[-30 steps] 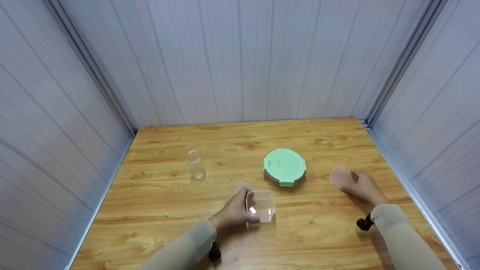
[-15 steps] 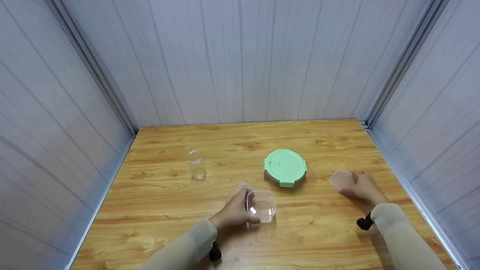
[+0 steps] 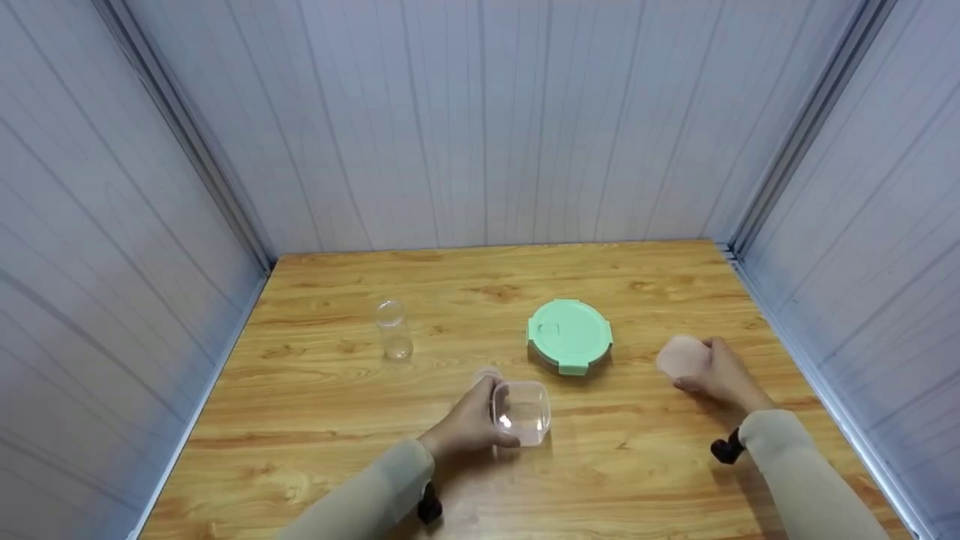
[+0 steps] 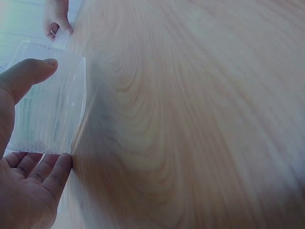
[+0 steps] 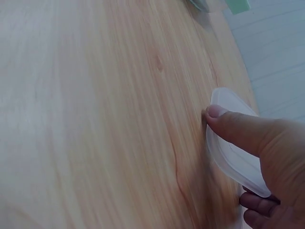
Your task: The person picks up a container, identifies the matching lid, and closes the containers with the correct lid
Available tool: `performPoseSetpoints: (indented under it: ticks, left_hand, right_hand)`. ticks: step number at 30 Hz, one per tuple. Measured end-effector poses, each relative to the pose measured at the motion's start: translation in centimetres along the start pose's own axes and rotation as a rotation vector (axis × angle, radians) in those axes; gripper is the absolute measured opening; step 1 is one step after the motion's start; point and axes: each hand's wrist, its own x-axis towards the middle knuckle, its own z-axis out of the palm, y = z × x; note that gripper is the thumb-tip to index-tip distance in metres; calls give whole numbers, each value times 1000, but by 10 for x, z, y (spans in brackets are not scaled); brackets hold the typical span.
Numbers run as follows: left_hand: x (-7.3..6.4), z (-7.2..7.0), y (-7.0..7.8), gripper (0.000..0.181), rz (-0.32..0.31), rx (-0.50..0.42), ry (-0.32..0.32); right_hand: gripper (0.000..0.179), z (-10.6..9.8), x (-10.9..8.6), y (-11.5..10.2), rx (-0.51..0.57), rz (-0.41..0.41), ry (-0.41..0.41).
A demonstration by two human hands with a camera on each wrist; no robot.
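Hands (image 3: 466, 424) (image 3: 726, 377) w/ 1 tub (image 3: 531, 412), 1 lid (image 3: 682, 356)

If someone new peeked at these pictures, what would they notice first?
Probably the bright mint-green lid on the round box, sitting on the wooden table farther back than the hands and between them. Next, the left hand gripping a clear square container near the middle, and the right hand holding a thin, pale lid off to the right.

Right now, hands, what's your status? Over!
Left hand holding box. Right hand pinching lid, apart from box. Green-topped bowl beyond box, probably not blocking.
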Motion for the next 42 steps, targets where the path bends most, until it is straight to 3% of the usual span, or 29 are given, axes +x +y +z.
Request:
performPoseSetpoints:
  ticks: [13, 22, 33, 42]
  left_hand:
    - [-2, 0, 0, 79, 16, -10, -10]
    - [-2, 1, 1, 79, 13, -29, -8]
    - [-2, 2, 1, 80, -1, -55, -9]
    - [-3, 1, -1, 83, 58, -35, -7]
  right_hand:
    - [77, 2, -3, -4, 87, -85, 102]
    - [53, 2, -6, -12, 138, -77, 184]
    - [33, 0, -5, -14, 224, -63, 174]
    - [31, 0, -6, -21, 333, -29, 148]
